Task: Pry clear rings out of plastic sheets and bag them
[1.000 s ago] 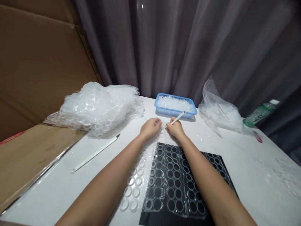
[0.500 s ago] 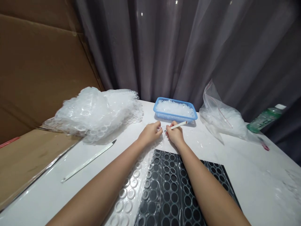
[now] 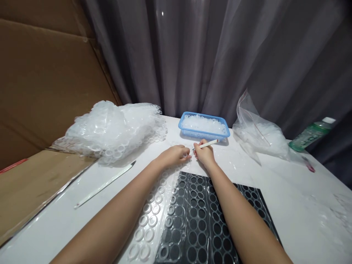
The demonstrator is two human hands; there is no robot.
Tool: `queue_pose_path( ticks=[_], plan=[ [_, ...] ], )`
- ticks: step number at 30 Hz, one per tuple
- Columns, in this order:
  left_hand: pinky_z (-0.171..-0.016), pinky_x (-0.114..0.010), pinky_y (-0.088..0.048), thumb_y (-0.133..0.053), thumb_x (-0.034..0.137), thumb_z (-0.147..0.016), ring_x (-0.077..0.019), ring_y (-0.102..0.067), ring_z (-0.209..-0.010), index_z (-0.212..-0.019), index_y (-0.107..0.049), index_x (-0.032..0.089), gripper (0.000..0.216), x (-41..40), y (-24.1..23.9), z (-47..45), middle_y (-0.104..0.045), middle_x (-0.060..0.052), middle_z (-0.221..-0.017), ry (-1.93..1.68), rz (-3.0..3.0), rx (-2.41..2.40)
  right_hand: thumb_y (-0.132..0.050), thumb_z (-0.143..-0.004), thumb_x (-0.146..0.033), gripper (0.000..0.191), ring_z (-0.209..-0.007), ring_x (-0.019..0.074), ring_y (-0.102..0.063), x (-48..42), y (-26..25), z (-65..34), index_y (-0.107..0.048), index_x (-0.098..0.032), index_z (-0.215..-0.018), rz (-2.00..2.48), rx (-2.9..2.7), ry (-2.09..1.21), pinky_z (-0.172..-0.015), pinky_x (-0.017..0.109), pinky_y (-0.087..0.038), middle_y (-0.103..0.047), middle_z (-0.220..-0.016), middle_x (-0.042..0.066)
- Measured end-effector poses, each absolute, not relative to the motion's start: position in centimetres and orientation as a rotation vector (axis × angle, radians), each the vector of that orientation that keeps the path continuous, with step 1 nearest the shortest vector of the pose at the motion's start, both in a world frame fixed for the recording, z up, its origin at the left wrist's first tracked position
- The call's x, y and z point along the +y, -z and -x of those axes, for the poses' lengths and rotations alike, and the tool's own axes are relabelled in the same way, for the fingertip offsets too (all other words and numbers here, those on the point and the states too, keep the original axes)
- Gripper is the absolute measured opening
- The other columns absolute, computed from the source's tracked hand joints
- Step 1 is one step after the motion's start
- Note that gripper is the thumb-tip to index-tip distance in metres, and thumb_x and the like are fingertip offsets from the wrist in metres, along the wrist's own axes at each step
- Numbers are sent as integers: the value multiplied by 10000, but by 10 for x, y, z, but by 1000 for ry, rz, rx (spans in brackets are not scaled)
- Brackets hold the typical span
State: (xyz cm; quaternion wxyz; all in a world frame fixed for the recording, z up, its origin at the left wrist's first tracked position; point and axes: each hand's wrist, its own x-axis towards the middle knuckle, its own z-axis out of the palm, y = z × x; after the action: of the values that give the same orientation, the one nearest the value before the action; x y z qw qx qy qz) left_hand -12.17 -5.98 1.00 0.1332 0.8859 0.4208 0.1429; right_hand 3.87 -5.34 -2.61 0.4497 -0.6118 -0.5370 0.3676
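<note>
My right hand (image 3: 204,154) is closed around a slim white pen-shaped tool (image 3: 209,143), its thin dark tip pointing left toward my other hand. Facing it, my left hand (image 3: 176,155) is curled shut, with a small clear plastic ring (image 3: 185,155) showing at the fingertips. Beneath my left wrist and forearm runs a clear plastic sheet of rings (image 3: 152,220). It overlaps a black board (image 3: 194,220), over which more ring outlines show under glossy film. Both hands are low over the white table, just in front of a blue basket (image 3: 204,129).
Small clear rings fill the basket. A heap of clear ring sheets (image 3: 110,128) lies left, beside cardboard (image 3: 41,183). A second white tool (image 3: 106,185) rests on the table. Right are a zip bag (image 3: 264,139), a tilted green bottle (image 3: 310,135) and a grey curtain (image 3: 189,55) behind.
My left hand has turned flatter, its fingers reaching slightly further right and down. The right hand keeps its grip on the white tool, almost in place. The whole view has shifted slightly.
</note>
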Motion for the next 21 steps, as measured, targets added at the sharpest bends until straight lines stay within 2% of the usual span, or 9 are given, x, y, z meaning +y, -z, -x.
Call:
queue_pose_path(
  ticks=[4, 7, 9, 13, 15, 18, 21],
  plan=[
    [-620, -223, -367, -427, 471, -860, -133, -543, -644, -753, -610, 176, 363, -56, -12, 126, -607, -6, -672, -745, -2292, 1454, -503, -781, -386, 207, -450, 119, -543, -52, 26, -38, -388, -228, -714, 1496, -1296, -964, -391, 191, -409, -558, -535, -43],
    [-586, -229, -346, -458, 534, -833, -140, -523, -590, -739, -623, 177, 404, -55, -15, 126, -591, 1, -605, -764, -2229, 1617, -507, -782, -382, 206, -462, 123, -555, -52, 25, -38, -387, -228, -716, 1491, -1307, -974, -396, 192, -412, -566, -539, -38],
    [-607, -234, -355, -475, 501, -836, -152, -546, -639, -769, -644, 180, 369, -56, -15, 123, -622, -19, -677, -699, -2304, 1625, -503, -784, -371, 195, -462, 126, -557, -52, 24, -38, -390, -228, -716, 1509, -1324, -958, -398, 193, -408, -565, -533, -38],
    [-649, -236, -377, -464, 396, -856, -172, -588, -780, -1004, -668, 239, 297, -61, -10, 112, -635, -51, -909, -487, -2473, 1627, -486, -789, -361, 179, -450, 125, -537, -52, 25, -37, -392, -229, -712, 1544, -1378, -902, -417, 201, -399, -547, -514, -44],
    [-643, -237, -381, -445, 385, -860, -179, -597, -803, -1044, -665, 271, 308, -62, -8, 107, -625, -53, -948, -394, -2489, 1686, -478, -790, -352, 178, -456, 123, -517, -51, 25, -37, -388, -230, -698, 1568, -1429, -833, -446, 207, -399, -526, -500, -48],
    [-664, -256, -395, -458, 382, -839, -199, -606, -813, -974, -687, 264, 291, -60, -6, 99, -626, -61, -950, -355, -2424, 1747, -472, -783, -326, 164, -504, 127, -510, -49, 25, -38, -386, -229, -682, 1617, -1497, -732, -494, 215, -401, -507, -517, -42],
    [-695, -276, -407, -558, 371, -757, -220, -608, -799, -851, -705, 235, 221, -51, -9, 94, -646, -62, -859, -365, -2347, 1744, -466, -772, -312, 156, -524, 127, -505, -47, 24, -40, -383, -227, -670, 1627, -1549, -691, -506, 217, -397, -496, -541, -35]
  ],
)
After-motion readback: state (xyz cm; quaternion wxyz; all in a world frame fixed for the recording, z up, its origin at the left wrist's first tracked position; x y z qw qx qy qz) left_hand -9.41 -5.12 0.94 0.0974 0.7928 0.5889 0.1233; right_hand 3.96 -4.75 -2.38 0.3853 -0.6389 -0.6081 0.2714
